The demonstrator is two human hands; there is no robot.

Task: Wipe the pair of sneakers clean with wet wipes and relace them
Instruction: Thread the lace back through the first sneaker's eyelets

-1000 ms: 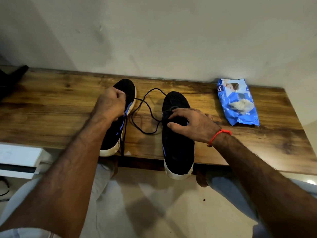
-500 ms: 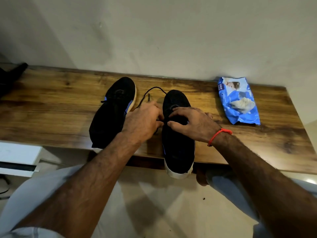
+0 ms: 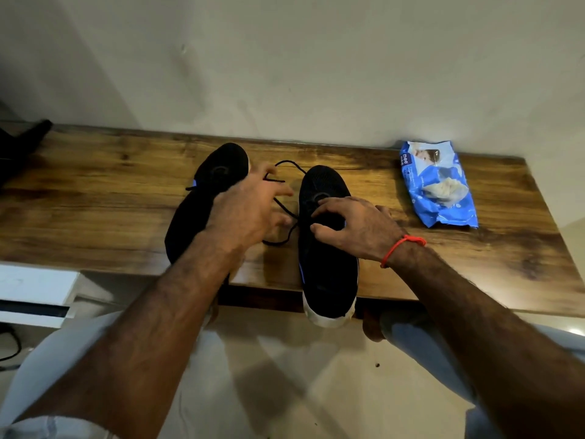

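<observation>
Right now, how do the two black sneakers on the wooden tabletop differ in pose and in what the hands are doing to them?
The left black sneaker lies angled, toe tilted right; the right black sneaker lies straighter, its white heel overhanging the wooden tabletop edge. The right hand holds the right sneaker's top; the blurred left hand hovers over the loose black lace between them, touching neither sneaker clearly. Both are black with blue accents.

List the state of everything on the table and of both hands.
Left sneaker: flat on table, heel overhanging.
Right sneaker: flat, heel overhanging.
Black shoelace: loose, looped between sneakers.
Wet wipes pack: lying flat, crumpled.
Left hand: blurred, at lace.
Right hand: grips right sneaker.
</observation>
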